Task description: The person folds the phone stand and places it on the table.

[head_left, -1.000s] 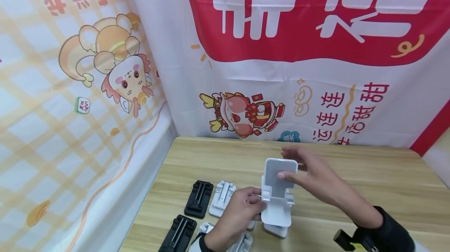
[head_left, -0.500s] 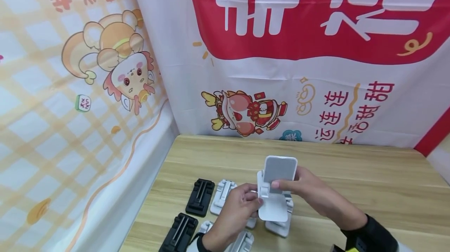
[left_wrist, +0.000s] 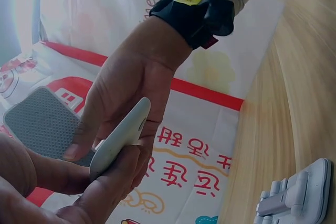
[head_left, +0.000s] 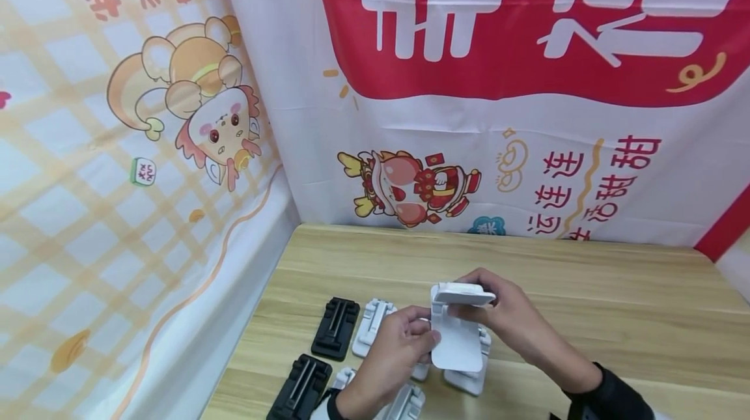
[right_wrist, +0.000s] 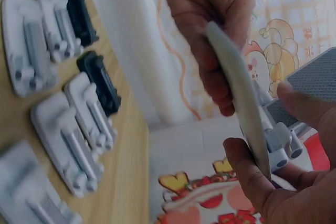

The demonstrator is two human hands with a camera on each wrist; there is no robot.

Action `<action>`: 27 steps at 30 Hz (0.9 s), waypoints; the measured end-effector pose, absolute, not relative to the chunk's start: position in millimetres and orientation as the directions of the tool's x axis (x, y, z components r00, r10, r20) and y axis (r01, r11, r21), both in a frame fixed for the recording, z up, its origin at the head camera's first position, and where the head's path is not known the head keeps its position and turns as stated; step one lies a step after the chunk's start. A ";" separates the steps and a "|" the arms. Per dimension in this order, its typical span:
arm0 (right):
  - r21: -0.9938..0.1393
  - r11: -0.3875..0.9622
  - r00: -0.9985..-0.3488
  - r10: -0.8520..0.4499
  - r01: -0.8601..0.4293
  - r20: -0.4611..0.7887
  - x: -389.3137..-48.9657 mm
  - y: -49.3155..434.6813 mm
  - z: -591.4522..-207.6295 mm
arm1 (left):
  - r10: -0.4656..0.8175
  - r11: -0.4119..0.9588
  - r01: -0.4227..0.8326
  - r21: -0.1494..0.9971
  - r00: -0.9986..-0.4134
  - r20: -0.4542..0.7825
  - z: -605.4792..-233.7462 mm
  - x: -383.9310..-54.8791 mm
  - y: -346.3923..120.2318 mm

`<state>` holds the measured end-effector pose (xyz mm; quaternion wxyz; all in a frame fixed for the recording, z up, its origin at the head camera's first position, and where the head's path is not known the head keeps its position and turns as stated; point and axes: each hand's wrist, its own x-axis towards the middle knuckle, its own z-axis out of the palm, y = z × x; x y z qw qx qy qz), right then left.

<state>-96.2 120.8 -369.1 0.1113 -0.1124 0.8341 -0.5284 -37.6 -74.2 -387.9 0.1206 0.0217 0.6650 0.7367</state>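
Observation:
A white folding phone stand (head_left: 457, 348) is held up over the table between both hands. My left hand (head_left: 398, 345) pinches its base by the left edge, thumb on the face. My right hand (head_left: 506, 309) grips the hinged support plate from the right, and the plate's grey pad (head_left: 465, 298) tips toward the head camera. The left wrist view shows the textured grey pad (left_wrist: 42, 121) and the base (left_wrist: 122, 135) edge-on. In the right wrist view, the base (right_wrist: 239, 85) stands between the hands, with the hinge (right_wrist: 278, 140) beside the right fingers.
On the wooden table (head_left: 556, 342), two black folded stands (head_left: 336, 329) lie at the left. Several white folded stands (right_wrist: 68, 150) lie beside them, one (head_left: 467, 381) partly under the held stand. A printed cloth (head_left: 498, 166) hangs behind the table, another along the left side.
My right hand has closed in on the support plate and gripped it. The plate has gone from upright to folded down toward the base. My left hand keeps its hold.

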 end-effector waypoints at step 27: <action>-0.467 0.491 -0.663 -0.376 -0.735 0.648 -85.5 127.6 -326.7 | 0.177 0.017 -0.144 0.989 -0.973 -0.145 -388.8 -38.7 -75.7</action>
